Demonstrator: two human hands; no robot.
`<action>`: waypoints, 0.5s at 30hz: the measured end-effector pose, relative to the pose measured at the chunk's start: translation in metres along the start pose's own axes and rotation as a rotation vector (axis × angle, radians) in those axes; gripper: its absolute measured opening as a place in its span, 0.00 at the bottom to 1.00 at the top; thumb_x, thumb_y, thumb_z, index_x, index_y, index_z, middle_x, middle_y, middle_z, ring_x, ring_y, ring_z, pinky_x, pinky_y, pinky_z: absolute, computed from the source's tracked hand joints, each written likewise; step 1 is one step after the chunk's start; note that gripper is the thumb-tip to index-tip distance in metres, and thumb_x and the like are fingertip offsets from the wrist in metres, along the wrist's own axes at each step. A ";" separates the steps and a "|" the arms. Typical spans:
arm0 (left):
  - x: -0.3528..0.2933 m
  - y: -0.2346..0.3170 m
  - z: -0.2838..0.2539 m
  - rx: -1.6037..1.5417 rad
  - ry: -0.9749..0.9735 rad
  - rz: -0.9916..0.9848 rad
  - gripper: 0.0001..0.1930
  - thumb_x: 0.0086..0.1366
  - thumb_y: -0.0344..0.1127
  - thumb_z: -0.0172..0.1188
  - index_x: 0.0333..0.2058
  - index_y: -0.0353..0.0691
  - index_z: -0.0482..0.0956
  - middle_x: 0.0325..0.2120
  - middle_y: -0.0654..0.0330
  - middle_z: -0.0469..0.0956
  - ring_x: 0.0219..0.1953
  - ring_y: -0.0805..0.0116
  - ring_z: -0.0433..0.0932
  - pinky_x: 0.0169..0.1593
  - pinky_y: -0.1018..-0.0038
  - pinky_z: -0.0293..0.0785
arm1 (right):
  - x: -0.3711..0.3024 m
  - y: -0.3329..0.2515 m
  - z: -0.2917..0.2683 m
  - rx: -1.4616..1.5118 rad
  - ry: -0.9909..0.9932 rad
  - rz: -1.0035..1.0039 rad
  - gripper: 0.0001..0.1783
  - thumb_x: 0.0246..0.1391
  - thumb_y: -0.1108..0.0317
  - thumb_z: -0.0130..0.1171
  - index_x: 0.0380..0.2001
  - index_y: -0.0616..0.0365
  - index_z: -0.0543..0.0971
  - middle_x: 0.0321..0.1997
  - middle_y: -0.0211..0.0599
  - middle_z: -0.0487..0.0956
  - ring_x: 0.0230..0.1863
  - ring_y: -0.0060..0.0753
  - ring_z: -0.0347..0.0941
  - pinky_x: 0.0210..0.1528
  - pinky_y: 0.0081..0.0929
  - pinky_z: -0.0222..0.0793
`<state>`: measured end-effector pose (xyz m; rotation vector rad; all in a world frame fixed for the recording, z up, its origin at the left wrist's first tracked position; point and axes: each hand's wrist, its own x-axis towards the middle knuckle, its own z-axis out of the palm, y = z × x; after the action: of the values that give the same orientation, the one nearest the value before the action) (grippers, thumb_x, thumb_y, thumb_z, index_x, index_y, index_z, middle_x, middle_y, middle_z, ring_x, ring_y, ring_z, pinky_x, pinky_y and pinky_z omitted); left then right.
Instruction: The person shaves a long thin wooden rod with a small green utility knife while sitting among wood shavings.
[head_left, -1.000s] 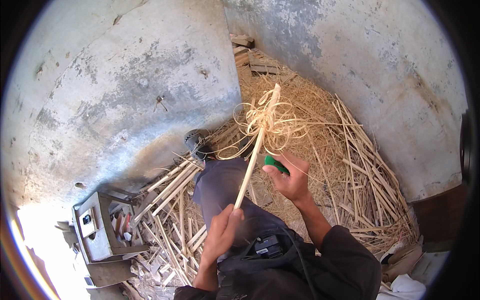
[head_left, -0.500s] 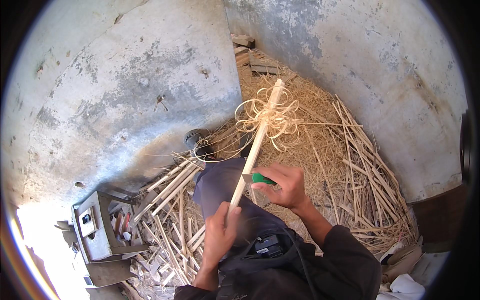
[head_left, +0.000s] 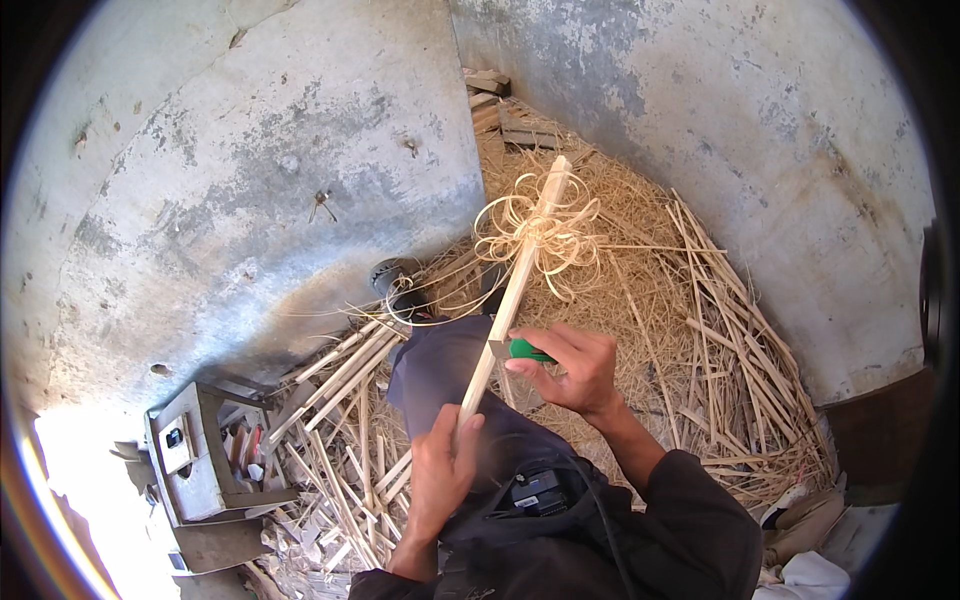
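A long pale wooden stick [head_left: 513, 290] slants up and away over my lap. My left hand [head_left: 442, 462] is closed round its near end. In my right hand [head_left: 575, 368] is a green-handled knife [head_left: 528, 350], gripped between thumb and fingers. Its short blade lies against the stick, about midway along. Thin curled shavings [head_left: 540, 235] cluster round the stick's far part, still attached there as far as I can see. The stick's very near end is hidden in my left hand.
Straw-like shavings [head_left: 620, 290] cover the floor ahead. Loose sticks are piled at the right [head_left: 740, 350] and left [head_left: 345, 370]. A worn box-like wooden frame [head_left: 200, 455] stands at the lower left. Grey walls [head_left: 280, 200] meet at the far corner.
My right hand and the knife have shifted very slightly away along the stick and to the right. The curled shavings have moved a little. My left hand keeps its hold.
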<state>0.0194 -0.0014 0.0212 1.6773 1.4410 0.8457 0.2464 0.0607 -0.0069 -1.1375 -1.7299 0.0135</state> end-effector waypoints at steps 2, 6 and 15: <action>0.000 0.000 0.000 0.011 0.003 0.001 0.10 0.79 0.35 0.62 0.39 0.35 0.78 0.17 0.48 0.73 0.16 0.55 0.73 0.25 0.61 0.66 | 0.001 0.001 -0.001 -0.036 -0.007 0.012 0.19 0.60 0.46 0.75 0.42 0.49 0.91 0.25 0.28 0.83 0.20 0.31 0.78 0.22 0.30 0.70; -0.004 -0.005 0.002 0.018 -0.016 -0.005 0.10 0.79 0.35 0.62 0.38 0.35 0.78 0.17 0.47 0.74 0.16 0.50 0.74 0.24 0.59 0.66 | 0.005 0.012 -0.001 -0.007 0.054 0.071 0.18 0.60 0.49 0.76 0.43 0.51 0.91 0.27 0.31 0.85 0.21 0.34 0.81 0.24 0.30 0.71; -0.018 -0.017 0.003 0.024 -0.058 -0.051 0.14 0.81 0.38 0.60 0.35 0.35 0.75 0.15 0.56 0.70 0.17 0.71 0.67 0.24 0.65 0.61 | 0.012 0.034 -0.005 -0.125 0.086 0.182 0.15 0.61 0.55 0.76 0.44 0.53 0.92 0.28 0.35 0.87 0.26 0.34 0.82 0.27 0.29 0.70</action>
<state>0.0108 -0.0185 0.0048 1.6623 1.4527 0.7487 0.2727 0.0857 -0.0125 -1.3658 -1.5646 -0.0315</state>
